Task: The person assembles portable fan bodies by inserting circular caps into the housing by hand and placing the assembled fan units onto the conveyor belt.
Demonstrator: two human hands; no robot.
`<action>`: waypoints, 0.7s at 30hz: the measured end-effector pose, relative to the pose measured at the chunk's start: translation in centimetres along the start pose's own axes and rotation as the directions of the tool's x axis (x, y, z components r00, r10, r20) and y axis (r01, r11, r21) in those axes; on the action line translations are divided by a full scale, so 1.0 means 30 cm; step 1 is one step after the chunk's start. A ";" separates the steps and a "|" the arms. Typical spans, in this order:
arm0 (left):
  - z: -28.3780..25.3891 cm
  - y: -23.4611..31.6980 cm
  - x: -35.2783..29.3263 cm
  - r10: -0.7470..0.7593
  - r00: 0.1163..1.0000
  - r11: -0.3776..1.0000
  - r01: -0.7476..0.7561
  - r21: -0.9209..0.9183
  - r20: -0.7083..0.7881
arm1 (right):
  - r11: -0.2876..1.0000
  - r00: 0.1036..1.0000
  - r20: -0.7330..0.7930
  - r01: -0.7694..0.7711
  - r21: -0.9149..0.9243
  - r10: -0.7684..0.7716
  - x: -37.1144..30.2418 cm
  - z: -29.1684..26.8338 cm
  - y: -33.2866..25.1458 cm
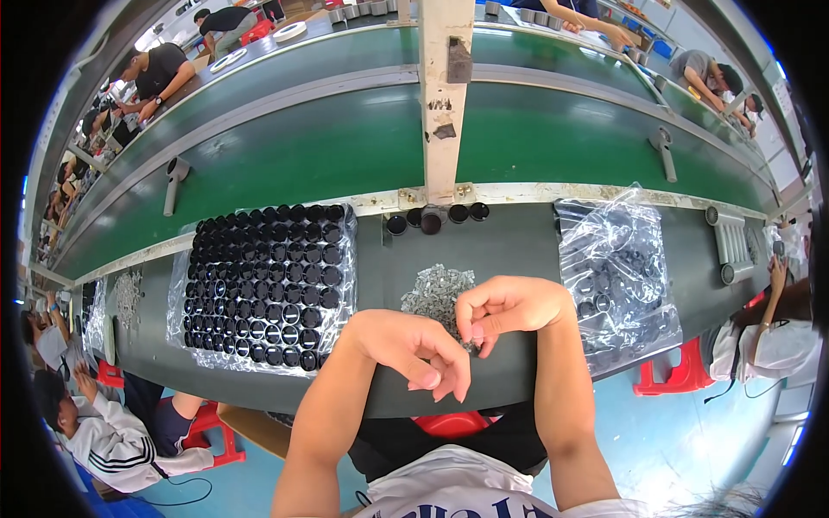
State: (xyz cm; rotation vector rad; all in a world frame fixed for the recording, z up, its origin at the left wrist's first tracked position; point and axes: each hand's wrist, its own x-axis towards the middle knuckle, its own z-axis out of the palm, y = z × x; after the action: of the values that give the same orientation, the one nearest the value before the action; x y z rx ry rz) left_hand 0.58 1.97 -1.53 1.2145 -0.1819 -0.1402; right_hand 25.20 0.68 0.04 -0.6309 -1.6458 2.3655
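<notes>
My left hand (413, 345) and my right hand (509, 309) meet over the near edge of the grey worktable (509, 242). Both have fingers curled and pinched together close to a small dark part (471, 347) between the fingertips; which hand holds it I cannot tell. Just behind the hands lies a heap of small grey metal pieces (436, 289). To the left sits a tray of several black round caps (263, 281) in rows, on clear plastic. A few loose black caps (436, 217) stand at the table's far edge.
A clear plastic bag (615, 268) with dark parts lies at the right. A green conveyor belt (345, 147) runs behind the table, with a pale upright post (445, 95). Other people sit along the line on both sides; a red stool (682, 375) stands at the right.
</notes>
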 end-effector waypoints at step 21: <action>-0.016 0.023 0.020 0.208 0.029 0.931 -0.313 0.189 -0.978 | 0.875 0.475 -0.790 0.458 -0.156 -0.389 0.108 -0.048 0.020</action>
State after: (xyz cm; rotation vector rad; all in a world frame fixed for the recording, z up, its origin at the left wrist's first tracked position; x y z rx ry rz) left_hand 1.27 2.52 -1.00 0.9103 0.8683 1.0811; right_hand 23.01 2.94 -1.69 -0.9535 -1.0837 1.3970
